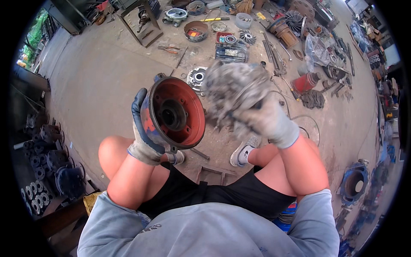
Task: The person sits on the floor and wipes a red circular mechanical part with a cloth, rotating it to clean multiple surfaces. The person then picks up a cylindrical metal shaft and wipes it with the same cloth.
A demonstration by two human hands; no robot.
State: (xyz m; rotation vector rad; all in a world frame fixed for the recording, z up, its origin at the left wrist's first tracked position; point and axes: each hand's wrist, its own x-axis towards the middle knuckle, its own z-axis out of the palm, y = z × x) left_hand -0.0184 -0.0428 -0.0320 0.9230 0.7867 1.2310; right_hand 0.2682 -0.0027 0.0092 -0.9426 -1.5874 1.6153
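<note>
My left hand [143, 137], in a grey glove with dark blue fingers, grips a round metal housing [173, 113], blue outside and red inside, with a dark hub hole in its centre. It is held upright above my knees with its open side toward me. My right hand [267, 120], in a grey glove, clutches a crumpled grey rag [233, 88] just to the right of the housing's rim. The rag is blurred. I sit with both bare knees up.
The concrete floor ahead holds a round bearing plate [196, 78], a parts tray [231, 47], a red cylinder [305, 82], wrenches and buckets. Dark flanged castings [47, 158] are stacked at the left. A blue housing [354, 182] lies at the right.
</note>
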